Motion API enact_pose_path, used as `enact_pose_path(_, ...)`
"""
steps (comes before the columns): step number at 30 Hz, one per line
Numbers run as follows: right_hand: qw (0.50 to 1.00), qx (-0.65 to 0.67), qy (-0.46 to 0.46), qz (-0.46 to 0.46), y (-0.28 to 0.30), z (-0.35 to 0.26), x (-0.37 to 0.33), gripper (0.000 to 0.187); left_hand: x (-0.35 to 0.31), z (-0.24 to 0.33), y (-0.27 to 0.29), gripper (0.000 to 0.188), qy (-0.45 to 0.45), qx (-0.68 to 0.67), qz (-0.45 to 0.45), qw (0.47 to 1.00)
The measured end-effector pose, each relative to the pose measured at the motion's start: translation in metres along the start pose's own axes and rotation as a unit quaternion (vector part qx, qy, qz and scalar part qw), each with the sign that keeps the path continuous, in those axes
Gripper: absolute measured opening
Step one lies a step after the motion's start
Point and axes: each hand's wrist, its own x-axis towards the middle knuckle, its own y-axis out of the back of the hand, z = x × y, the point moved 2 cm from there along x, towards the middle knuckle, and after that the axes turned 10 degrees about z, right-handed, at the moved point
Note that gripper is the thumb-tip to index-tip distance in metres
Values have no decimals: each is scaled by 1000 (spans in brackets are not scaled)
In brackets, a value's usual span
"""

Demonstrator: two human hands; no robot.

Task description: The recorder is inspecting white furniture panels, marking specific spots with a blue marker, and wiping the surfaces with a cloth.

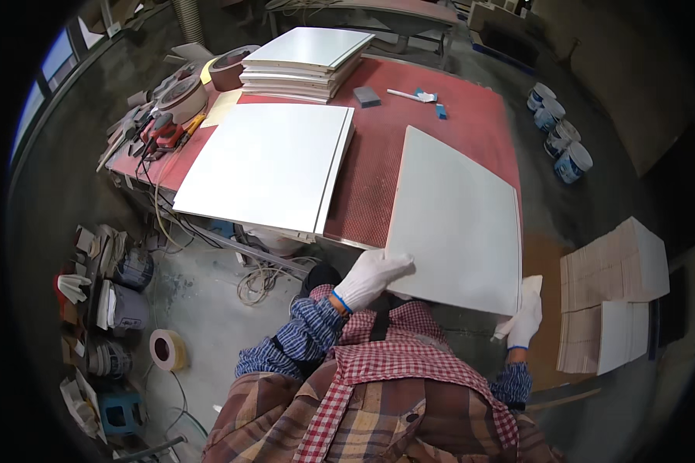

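A flat white panel (pixel 455 224) with a groove along its right side slants over the near right part of the red table, its near edge jutting toward my body. My left hand (pixel 374 279), in a white knitted glove, grips its near left edge, thumb on top. At the near right corner is my right hand (pixel 527 312), also gloved, closed against the panel's edge. A small pale piece shows at its fingers; whether that is a sheet or part of the glove is unclear. Left of this panel lies another white panel (pixel 262 162), atop at least one more.
The red table (pixel 367 185) bears a stack of panels (pixel 309 50), a grey block (pixel 367 96), tape rolls (pixel 181 100) and a red power sander (pixel 162 133). Cables (pixel 262 285) trail on the floor at left. Stacked boards (pixel 602 332) and paint buckets (pixel 573 162) stand at right.
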Motion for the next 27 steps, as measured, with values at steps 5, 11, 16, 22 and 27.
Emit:
enact_pose_path(5, 998, 69, 2, 4, -5, -46, 4, 45, -27, 71, 37, 44, -25, 115, 63, 991)
enact_pose_path(11, 989, -114, 79, -54, -124, -105, 75, 56, -38, 118, 124, 43, -2, -60, 180, 982)
enact_pose_path(16, 905, -307, 266, -128, -276, -169, 131, 58, -46, 144, 189, 31, -2, -4, 311, 951)
enact_pose_path(22, 906, -318, 180, -215, -427, -261, 122, 64, -82, 177, 259, 16, -177, 557, 259, 769)
enact_pose_path(27, 825, -347, 318, -314, -525, -314, 44, 59, -97, 156, 315, 14, -5, 5, 408, 913)
